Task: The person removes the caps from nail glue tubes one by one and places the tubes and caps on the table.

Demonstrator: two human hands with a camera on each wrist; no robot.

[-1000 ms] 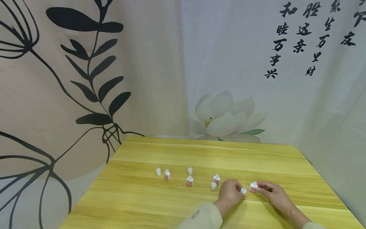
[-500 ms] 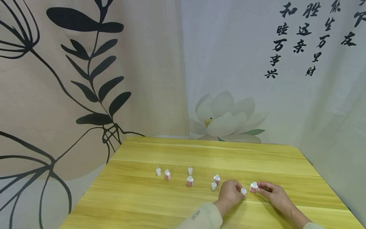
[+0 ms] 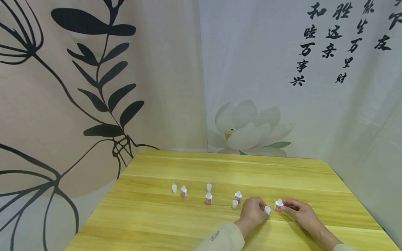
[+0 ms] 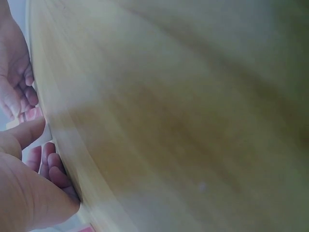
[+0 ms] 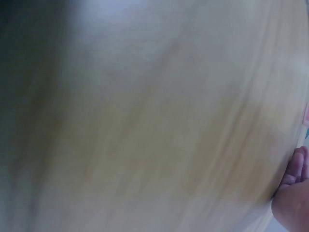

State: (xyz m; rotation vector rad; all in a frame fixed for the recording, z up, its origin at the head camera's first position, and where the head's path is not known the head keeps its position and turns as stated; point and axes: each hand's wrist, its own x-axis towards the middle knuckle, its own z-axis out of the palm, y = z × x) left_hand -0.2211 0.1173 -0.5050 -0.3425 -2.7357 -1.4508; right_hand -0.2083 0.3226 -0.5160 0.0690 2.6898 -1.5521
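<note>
In the head view my left hand (image 3: 253, 211) pinches a small white cap (image 3: 267, 209) that has a thin stem pointing up. Just right of it, my right hand (image 3: 299, 211) holds a small white bottle (image 3: 278, 205) with a pink-red label between thumb and fingers. The bottle is upright, its narrow white top showing. The left wrist view has the left thumb (image 4: 31, 131) against the white cap (image 4: 47, 135), with the right hand (image 4: 15, 72) close by at the bottle. Only part of the right hand (image 5: 292, 200) enters the right wrist view.
Three more bottles stand on the wooden table (image 3: 141, 216): a left one (image 3: 184, 191), a middle one (image 3: 208, 198) and one (image 3: 238, 197) near my left hand. Beside each is a white stemmed cap: left (image 3: 174, 188), middle (image 3: 209, 187) and right (image 3: 235, 204). Printed curtains (image 3: 169, 87) hang behind.
</note>
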